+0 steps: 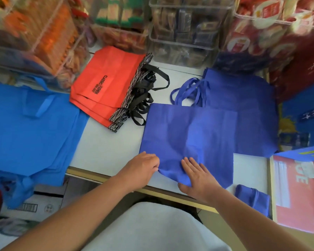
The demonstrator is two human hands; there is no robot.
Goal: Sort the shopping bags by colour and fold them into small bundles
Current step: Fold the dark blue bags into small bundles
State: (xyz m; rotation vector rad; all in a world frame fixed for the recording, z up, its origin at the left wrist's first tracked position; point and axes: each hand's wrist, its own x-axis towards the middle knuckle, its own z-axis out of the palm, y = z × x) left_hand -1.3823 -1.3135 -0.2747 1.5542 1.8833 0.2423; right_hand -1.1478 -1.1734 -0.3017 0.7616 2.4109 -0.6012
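While the sorting looks largely done, the folding has barely begun, judging by how the bags lie on the white counter (107, 145). Take the royal-blue bag (188, 134) spread flat near the counter's front edge as the landmark: it is the one in hand. The left hand (143, 165) sits at its near left corner with fingers curled, pinching the bottom hem, while the right hand (198, 174) lies just to the right of it, fingers open and spread flat, pressing the cloth down at the near edge. This reads as smoothing before a first fold, since the bag shows only a slight crumple between the hands. Behind and to the right of that bag, partly under it, lies the stack of same-coloured bags (243, 105), their handles (188, 91) trailing to the left, unfolded. To the landmark's upper left sits the pile of red bags (105, 82) with black straps, neatly stacked but also not bundled. Further left, a heap of lighter blue bags (31, 129) drapes over the counter's front edge. Only one finished piece shows: a small folded blue bundle (252, 200) just right of and below the landmark bag's near corner. So three colour groups appear formed, one bundle made, and nearly all the folding is left.
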